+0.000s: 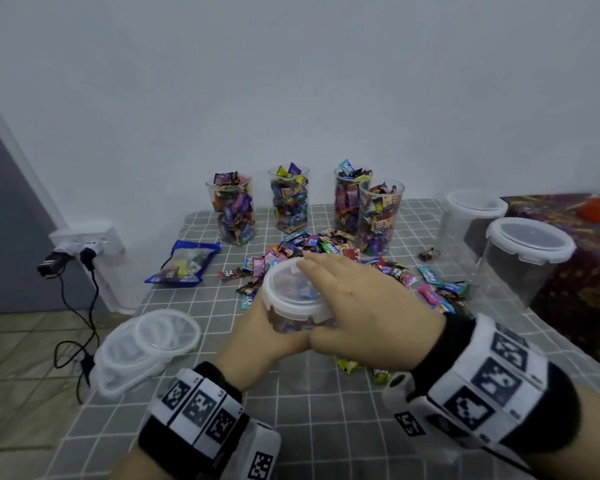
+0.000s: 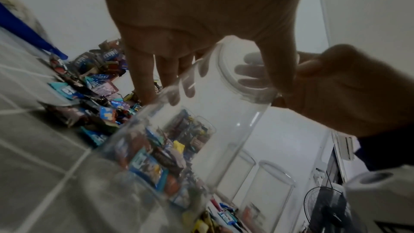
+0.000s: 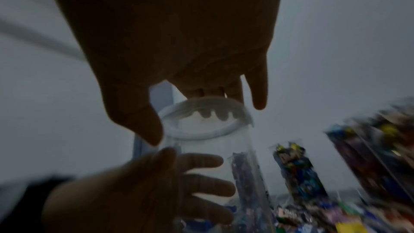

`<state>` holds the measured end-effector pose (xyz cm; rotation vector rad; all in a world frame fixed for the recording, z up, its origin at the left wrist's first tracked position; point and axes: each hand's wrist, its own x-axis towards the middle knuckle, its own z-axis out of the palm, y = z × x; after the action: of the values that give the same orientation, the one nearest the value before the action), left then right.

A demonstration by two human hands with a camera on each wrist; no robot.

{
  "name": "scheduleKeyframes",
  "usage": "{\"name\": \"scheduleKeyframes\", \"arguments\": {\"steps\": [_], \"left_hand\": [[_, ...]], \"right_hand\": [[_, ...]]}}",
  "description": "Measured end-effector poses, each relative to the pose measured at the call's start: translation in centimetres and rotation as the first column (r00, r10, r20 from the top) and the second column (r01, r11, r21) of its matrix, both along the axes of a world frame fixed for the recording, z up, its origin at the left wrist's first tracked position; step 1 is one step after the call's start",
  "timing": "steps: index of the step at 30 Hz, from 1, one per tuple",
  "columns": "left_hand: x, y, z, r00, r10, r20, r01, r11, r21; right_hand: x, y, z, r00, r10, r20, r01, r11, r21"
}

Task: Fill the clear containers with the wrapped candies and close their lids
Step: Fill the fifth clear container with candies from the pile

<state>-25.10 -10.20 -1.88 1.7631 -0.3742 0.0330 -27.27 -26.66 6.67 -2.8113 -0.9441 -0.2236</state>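
A clear container (image 1: 291, 322) with a white lid (image 1: 284, 289) on top is held above the checked tablecloth. My left hand (image 1: 257, 344) wraps round its body; in the left wrist view its fingers (image 2: 143, 77) curl against the clear wall (image 2: 224, 112). My right hand (image 1: 354, 299) lies flat over the lid with straight fingers. In the right wrist view its fingertips show through the lid (image 3: 201, 130) and its thumb (image 3: 143, 127) touches the rim. Wrapped candies show inside the container. A loose pile of candies (image 1: 326, 251) lies just behind.
Several open containers full of candies (image 1: 290, 202) stand by the wall. Two lidded containers (image 1: 527, 254) are at the right. A stack of lids (image 1: 146, 344) sits at the table's left edge and a blue bag (image 1: 184, 261) behind it. Plugs and cords (image 1: 84, 258) hang left.
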Motion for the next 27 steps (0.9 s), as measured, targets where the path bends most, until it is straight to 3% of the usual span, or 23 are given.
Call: {"name": "scheduleKeyframes", "arguments": {"steps": [3,7,14,20,27], "left_hand": [[0.6,-0.7,0.1,0.997,0.059,0.053,-0.062,0.997,0.046],[0.5,-1.8,1.5,0.99,0.083,0.118,-0.097,0.988,0.12],[0.4,-2.0,1.9,0.984,0.078,0.161,-0.093,0.992,0.09],[0.2,-1.5,1.6,0.989,0.048,0.142,-0.051,0.999,0.018],[0.7,-0.8,0.7,0.996,0.062,0.071,-0.064,0.997,0.03]], "right_hand": [[0.5,1.1,-1.2,0.995,-0.089,0.045,0.093,0.991,-0.097],[1.5,2.6,-2.2,0.968,-0.224,0.116,0.235,0.968,-0.089],[1.5,4.0,-2.2,0.954,-0.263,0.146,0.28,0.954,-0.109],[1.1,3.1,-2.4,0.973,-0.224,0.056,0.228,0.97,-0.085],[1.6,1.3,-2.2,0.965,-0.058,0.255,0.06,0.998,0.002]]}}
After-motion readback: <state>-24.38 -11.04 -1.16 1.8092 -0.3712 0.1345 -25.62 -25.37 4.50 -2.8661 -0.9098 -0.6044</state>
